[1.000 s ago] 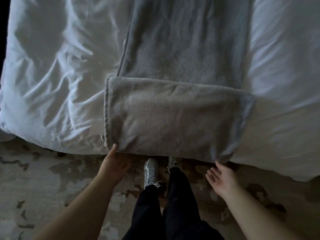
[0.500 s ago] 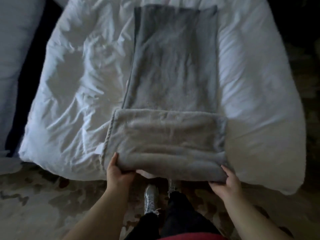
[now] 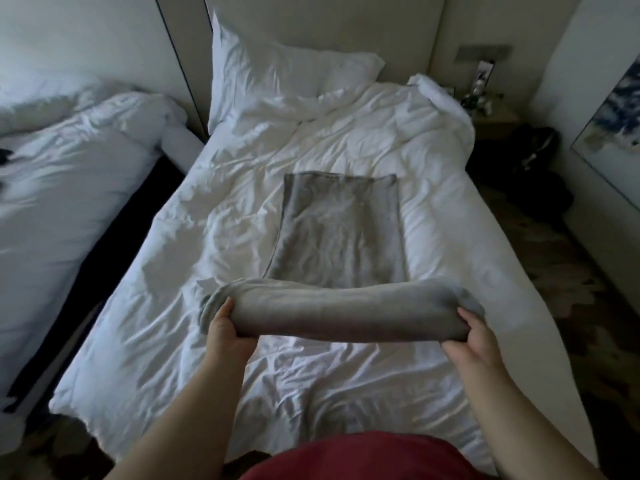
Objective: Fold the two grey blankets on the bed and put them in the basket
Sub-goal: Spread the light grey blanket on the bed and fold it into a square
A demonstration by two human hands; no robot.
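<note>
A grey blanket lies lengthwise on the white duvet of the bed, folded into a long strip. Its near end is doubled over into a thick fold, lifted above the duvet. My left hand grips the left end of that fold and my right hand grips the right end. Only one grey blanket shows. No basket is in view.
A second bed with white bedding stands to the left across a dark gap. A pillow leans at the headboard. At the far right are a bedside table, a dark bag on the patterned carpet and a framed picture.
Both hands took hold of the near fold at the bed's foot and carried it up and forward over the blanket. The view rose from the floor to the whole bed.
</note>
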